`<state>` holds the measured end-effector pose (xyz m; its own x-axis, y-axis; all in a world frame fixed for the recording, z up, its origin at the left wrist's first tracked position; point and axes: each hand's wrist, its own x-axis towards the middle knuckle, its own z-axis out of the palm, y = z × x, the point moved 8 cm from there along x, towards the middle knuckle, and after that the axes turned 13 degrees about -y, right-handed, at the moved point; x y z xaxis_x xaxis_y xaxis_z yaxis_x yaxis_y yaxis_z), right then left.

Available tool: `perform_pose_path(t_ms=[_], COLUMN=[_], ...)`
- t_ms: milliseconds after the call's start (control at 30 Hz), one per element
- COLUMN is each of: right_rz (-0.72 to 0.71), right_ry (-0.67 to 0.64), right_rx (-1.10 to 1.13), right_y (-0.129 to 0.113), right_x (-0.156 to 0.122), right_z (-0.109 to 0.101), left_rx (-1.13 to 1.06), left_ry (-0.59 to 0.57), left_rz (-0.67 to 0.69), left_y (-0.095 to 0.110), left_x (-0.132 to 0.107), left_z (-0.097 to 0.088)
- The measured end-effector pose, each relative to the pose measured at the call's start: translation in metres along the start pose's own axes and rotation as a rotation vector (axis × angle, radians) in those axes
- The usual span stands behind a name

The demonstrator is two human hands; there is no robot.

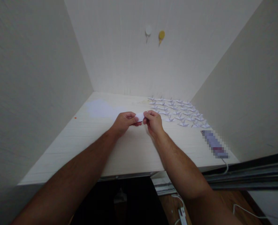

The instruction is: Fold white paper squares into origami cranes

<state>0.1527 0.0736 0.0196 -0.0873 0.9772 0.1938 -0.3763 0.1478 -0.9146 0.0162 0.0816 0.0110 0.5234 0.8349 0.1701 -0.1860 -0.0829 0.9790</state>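
Between my two hands is a small folded piece of white paper (140, 117), held just above the white table. My left hand (126, 121) pinches its left edge between thumb and fingers. On the other side, my right hand (153, 120) grips the right edge, fingers curled. How the paper is folded is too small to make out. Several white paper cranes (171, 107) stand in rows on the table, beyond and to the right of my right hand. Loose white paper (101, 109) lies flat to the left, beyond my left hand.
The white table (82, 147) is walled in at left, back and right. A blurred phone-like device (215, 145) with a white cable lies near the right edge. Two hooks, one white (148, 30) and one yellow (161, 34), are on the back wall. A power strip (182, 215) rests below.
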Motion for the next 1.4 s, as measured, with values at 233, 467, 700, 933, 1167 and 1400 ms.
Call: perform_pose_path(t_ms=[233, 467, 700, 933, 1167, 1400], right_rz=[-0.04, -0.037, -0.088, -0.003, 0.048, -0.036], right_ry=[0.074, 0.05, -0.054, -0.156, -0.093, -0.054], right_rx=[-0.03, -0.092, -0.059, -0.069, -0.196, -0.331], right_y=[-0.002, -0.006, -0.009, 0.0, 0.006, 0.004], right_x=[0.003, 0.004, 0.004, 0.003, 0.002, 0.004], right_z=[-0.015, -0.016, -0.011, -0.004, -0.002, -0.005], left_rx=[0.057, -0.021, -0.271, -0.239, -0.077, -0.043], left_ry=[0.007, -0.014, -0.038, 0.062, 0.238, 0.242], left_rz=[-0.082, -0.094, -0.204, -0.127, -0.054, -0.047], left_y=[-0.003, -0.005, -0.009, -0.009, 0.0, -0.001], left_x=[-0.005, -0.004, -0.007, -0.004, -0.006, -0.006], left_z=[-0.002, -0.002, 0.003, -0.009, -0.015, -0.012])
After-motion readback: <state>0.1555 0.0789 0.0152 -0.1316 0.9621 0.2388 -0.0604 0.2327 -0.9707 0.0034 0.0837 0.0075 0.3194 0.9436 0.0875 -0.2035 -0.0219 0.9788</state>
